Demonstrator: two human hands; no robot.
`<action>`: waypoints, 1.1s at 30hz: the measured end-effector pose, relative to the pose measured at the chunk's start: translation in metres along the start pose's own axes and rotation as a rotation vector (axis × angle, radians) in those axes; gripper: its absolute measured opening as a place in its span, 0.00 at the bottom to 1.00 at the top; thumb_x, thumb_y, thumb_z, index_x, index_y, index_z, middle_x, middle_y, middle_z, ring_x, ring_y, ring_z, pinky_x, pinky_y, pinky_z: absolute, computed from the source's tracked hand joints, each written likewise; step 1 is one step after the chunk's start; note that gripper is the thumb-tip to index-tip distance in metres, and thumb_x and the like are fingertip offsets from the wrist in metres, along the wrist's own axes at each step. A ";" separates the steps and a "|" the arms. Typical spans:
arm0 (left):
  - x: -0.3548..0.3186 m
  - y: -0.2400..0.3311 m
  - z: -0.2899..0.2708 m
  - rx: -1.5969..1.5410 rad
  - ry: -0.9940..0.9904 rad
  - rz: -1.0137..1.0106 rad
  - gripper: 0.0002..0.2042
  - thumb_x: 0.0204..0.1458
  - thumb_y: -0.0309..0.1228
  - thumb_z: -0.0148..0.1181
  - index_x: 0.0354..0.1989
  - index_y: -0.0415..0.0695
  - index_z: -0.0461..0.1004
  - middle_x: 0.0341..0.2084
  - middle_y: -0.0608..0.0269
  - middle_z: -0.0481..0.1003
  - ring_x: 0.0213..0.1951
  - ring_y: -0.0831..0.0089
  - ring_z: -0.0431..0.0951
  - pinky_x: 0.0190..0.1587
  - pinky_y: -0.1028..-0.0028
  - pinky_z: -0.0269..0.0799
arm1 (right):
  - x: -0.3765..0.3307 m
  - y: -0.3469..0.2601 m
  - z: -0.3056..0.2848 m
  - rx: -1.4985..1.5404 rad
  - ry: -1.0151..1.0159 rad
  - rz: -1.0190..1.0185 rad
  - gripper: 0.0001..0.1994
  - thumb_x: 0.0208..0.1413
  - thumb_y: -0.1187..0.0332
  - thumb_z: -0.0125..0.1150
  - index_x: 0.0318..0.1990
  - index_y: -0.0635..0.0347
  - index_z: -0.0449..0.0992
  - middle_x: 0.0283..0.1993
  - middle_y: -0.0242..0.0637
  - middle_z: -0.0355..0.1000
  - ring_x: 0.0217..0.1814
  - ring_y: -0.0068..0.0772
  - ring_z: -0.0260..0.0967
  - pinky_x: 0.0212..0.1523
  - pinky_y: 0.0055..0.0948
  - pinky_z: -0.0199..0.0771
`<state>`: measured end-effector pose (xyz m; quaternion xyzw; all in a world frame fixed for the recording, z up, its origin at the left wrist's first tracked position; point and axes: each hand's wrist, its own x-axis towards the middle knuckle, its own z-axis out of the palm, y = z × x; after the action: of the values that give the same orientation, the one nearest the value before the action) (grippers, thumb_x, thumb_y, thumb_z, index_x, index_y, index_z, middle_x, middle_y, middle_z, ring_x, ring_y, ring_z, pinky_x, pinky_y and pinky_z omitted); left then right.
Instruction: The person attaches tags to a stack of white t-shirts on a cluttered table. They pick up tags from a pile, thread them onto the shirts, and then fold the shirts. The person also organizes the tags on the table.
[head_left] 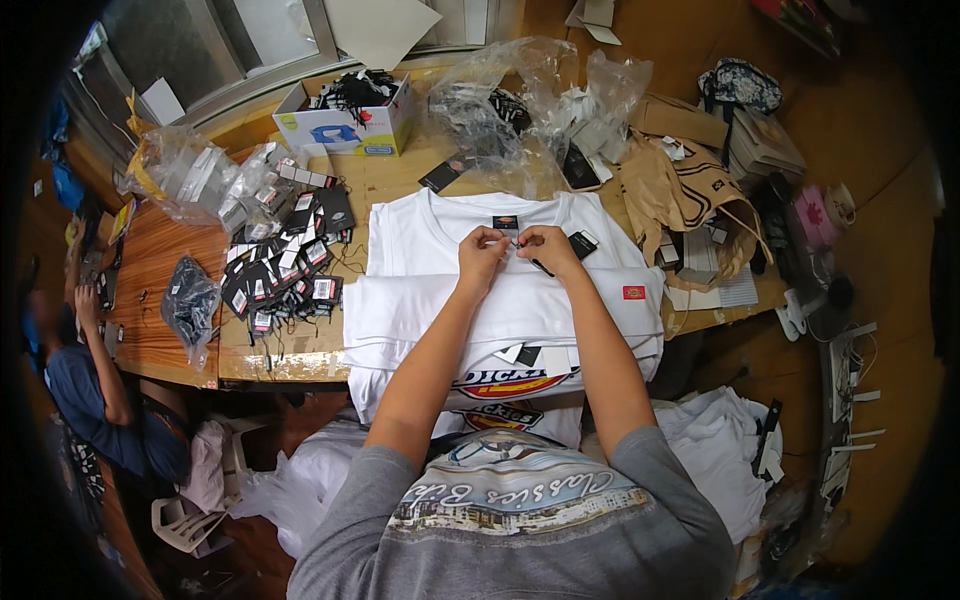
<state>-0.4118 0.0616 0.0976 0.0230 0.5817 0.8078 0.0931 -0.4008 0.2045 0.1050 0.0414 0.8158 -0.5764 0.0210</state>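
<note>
A white T-shirt (pixel 400 235) lies on top of a stack of white shirts on the table in front of me. My left hand (pixel 481 257) and my right hand (pixel 550 250) meet just below its dark neck label (pixel 506 222). Both are closed in a pinch, fingertips almost touching, on a thin black tag cord (pixel 515 243). Close by my right hand, a black hang tag (pixel 582 244) rests on the shirt. The fingers partly hide the cord. A small red patch (pixel 634 293) shows on the white cloth right of my right forearm.
Left of the shirts lies a heap of black hang tags (pixel 290 255), with a plastic bag of tags (pixel 215 185) behind. At the back stand a white box (pixel 345 125) and clear plastic bags (pixel 510 90). A phone (pixel 580 168) and a tan bag (pixel 680 185) lie right. Another person (pixel 110 400) sits far left.
</note>
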 end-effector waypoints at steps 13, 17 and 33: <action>-0.001 -0.004 0.003 0.164 0.048 0.109 0.04 0.39 0.21 0.56 0.23 0.40 0.68 0.16 0.68 0.68 0.17 0.85 0.64 0.19 0.86 0.59 | -0.002 0.000 0.003 -0.022 0.034 -0.032 0.09 0.30 0.83 0.60 0.24 0.65 0.71 0.21 0.28 0.66 0.22 0.17 0.60 0.23 0.16 0.61; -0.004 -0.003 0.005 0.212 0.059 0.136 0.03 0.38 0.21 0.56 0.21 0.38 0.68 0.17 0.68 0.69 0.18 0.84 0.64 0.21 0.85 0.60 | -0.002 -0.001 0.004 -0.034 0.034 -0.015 0.09 0.29 0.83 0.61 0.24 0.65 0.71 0.21 0.29 0.66 0.22 0.17 0.60 0.23 0.16 0.61; 0.014 -0.014 -0.006 0.541 -0.199 0.253 0.15 0.32 0.15 0.51 0.33 0.40 0.61 0.13 0.66 0.64 0.15 0.81 0.64 0.19 0.82 0.61 | -0.013 -0.003 0.008 -0.247 0.076 -0.073 0.10 0.25 0.76 0.64 0.22 0.60 0.73 0.19 0.34 0.67 0.22 0.22 0.63 0.26 0.20 0.64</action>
<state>-0.4243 0.0625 0.0814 0.1981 0.7559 0.6228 0.0387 -0.3887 0.1954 0.1065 0.0305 0.8818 -0.4699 -0.0263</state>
